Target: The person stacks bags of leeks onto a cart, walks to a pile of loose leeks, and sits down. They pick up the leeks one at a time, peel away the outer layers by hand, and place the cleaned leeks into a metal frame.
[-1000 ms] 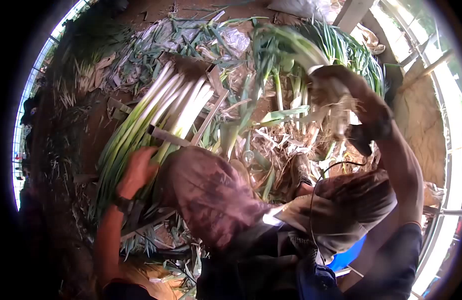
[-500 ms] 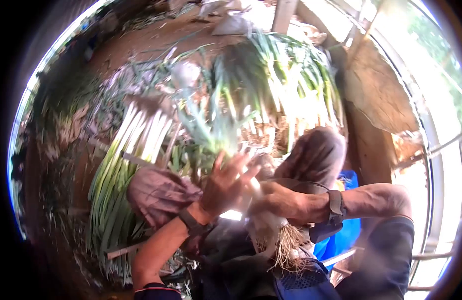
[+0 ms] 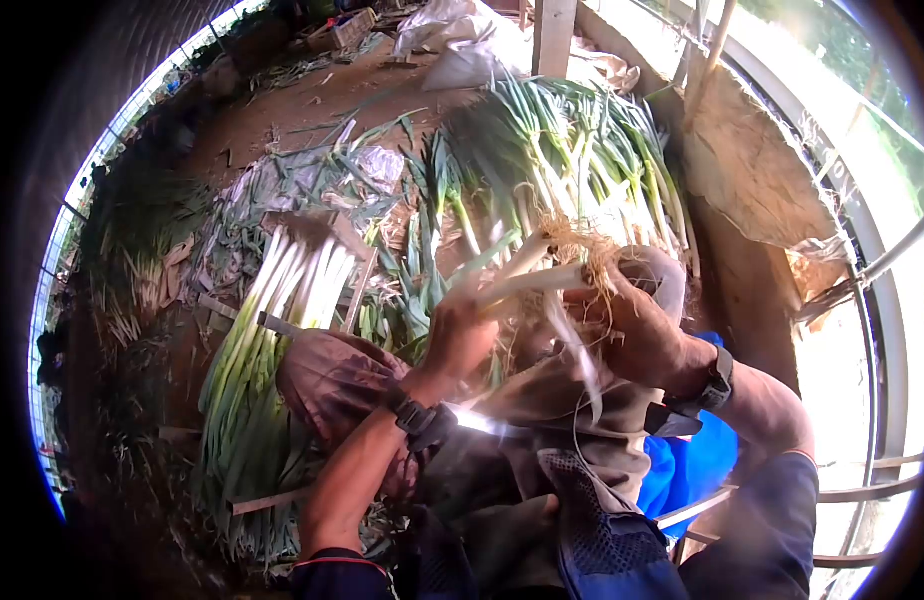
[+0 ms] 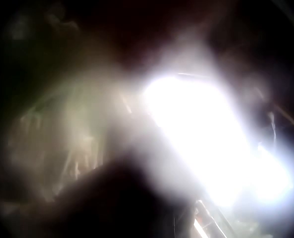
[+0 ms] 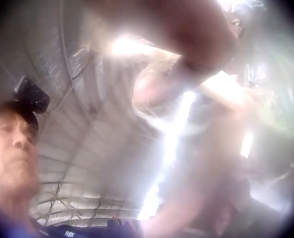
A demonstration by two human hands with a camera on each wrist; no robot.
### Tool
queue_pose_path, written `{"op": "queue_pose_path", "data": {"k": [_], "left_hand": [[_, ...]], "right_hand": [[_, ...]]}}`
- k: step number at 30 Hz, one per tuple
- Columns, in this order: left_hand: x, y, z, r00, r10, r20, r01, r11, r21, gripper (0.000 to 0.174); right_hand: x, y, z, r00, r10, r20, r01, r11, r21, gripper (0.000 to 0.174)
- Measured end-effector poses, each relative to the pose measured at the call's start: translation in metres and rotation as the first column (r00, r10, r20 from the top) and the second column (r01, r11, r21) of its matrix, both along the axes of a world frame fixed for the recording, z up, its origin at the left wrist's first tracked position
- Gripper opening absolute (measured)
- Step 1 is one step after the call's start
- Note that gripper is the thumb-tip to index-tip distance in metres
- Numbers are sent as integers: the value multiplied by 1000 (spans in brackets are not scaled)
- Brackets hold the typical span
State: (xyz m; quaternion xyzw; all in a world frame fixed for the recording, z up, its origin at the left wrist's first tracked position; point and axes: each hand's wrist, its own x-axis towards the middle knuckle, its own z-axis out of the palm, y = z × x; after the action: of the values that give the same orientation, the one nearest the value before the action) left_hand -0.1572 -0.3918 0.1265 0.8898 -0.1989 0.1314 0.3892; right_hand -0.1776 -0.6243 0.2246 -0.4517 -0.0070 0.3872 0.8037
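In the head view my left hand (image 3: pixel 457 335) grips a couple of green onions (image 3: pixel 530 287) by their pale shafts. Their tangled roots (image 3: pixel 582 243) point right, toward my right hand (image 3: pixel 637 335). That hand's fingers curl at the root end, over my lap. A loose pale strip of onion skin (image 3: pixel 579 360) hangs down between the two hands, blurred. The right wrist view shows blurred fingers (image 5: pixel 186 29) close to the camera. Glare and blur hide the work in the left wrist view.
A bundle of trimmed green onions (image 3: pixel 272 340) lies in a wooden rack (image 3: pixel 359 290) on the left. Ahead is a pile of rooted ones (image 3: pixel 582 150). A blue container (image 3: pixel 717 455) stands by my right leg. White sacks (image 3: pixel 462 55) and a wooden post (image 3: pixel 554 40) are farther off.
My left hand has left the racked bundle and now grips the green onions that my right hand brought from the pile. Their roots have swung from down by my lap to up and forward.
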Motion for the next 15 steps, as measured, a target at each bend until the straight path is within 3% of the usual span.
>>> {"op": "queue_pose_path", "data": {"k": [1,2,5,6,9,10,11,12,13,14,15], "left_hand": [[0,-1,1,994,62,-85,-66,997,-39,42],[1,-3,1,993,106,-44,-111,986,-125,37],[9,2,6,997,71,-24,-73,994,-77,37],[9,2,6,997,78,7,-77,995,-58,36],[28,15,-13,992,24,123,-28,999,28,38],[36,19,-17,996,64,66,-64,998,0,40],[38,24,3,962,234,-140,-242,969,-45,32],[66,57,-53,968,236,-90,-251,941,-228,34],[91,91,-109,969,243,-35,-237,887,-396,36],[84,94,-74,948,313,-60,-317,905,-284,37],[70,90,-24,920,385,-73,-392,904,-172,38]], "right_hand": [[-2,1,10,991,28,133,-19,998,-64,39],[0,-3,15,982,71,174,-34,978,-206,32],[-4,-5,30,965,138,224,-69,954,-292,27],[-7,-4,27,942,163,293,-32,913,-406,24],[-26,1,31,924,121,363,50,903,-428,21],[-32,-10,48,939,183,291,-14,866,-499,20],[-38,-26,53,894,253,370,-90,910,-404,22],[-48,-35,73,736,227,638,-20,949,-314,24],[-68,-22,88,804,-79,589,110,994,-17,23],[-53,-35,85,601,154,784,142,945,-294,24],[-36,-48,83,354,422,834,256,815,-521,25]]}}
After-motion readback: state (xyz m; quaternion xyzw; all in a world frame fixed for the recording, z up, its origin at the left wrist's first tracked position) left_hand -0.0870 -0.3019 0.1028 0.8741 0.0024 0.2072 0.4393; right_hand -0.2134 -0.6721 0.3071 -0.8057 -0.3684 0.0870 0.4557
